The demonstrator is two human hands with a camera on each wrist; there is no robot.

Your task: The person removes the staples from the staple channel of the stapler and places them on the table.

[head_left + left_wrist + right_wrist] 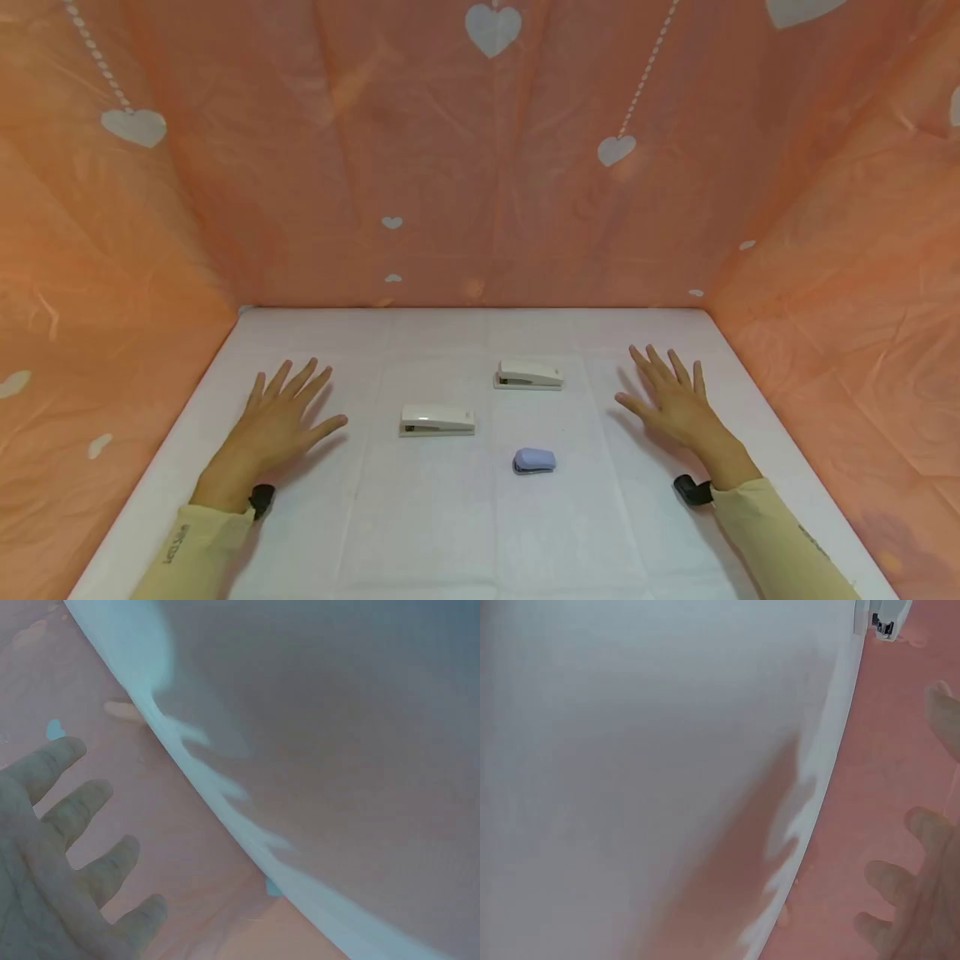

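Both hands lie flat, fingers spread, on a white table (420, 533). My left hand (281, 412) rests at the left, a short way from a white stapler (437, 419). My right hand (671, 400) rests at the right, palm down. A second white stapler (528, 374) lies farther back between the hands, and its end (889, 616) shows at the top of the right wrist view. A small lilac stapler (534, 460) sits nearer the front, right of centre. Neither hand holds anything. The left wrist view shows straight fingers (71, 817) over the white surface.
Orange cloth with white hearts (492, 29) walls in the table at the back and both sides. A small black wrist device sits at each cuff (262, 499), (692, 489). The sleeves are pale yellow.
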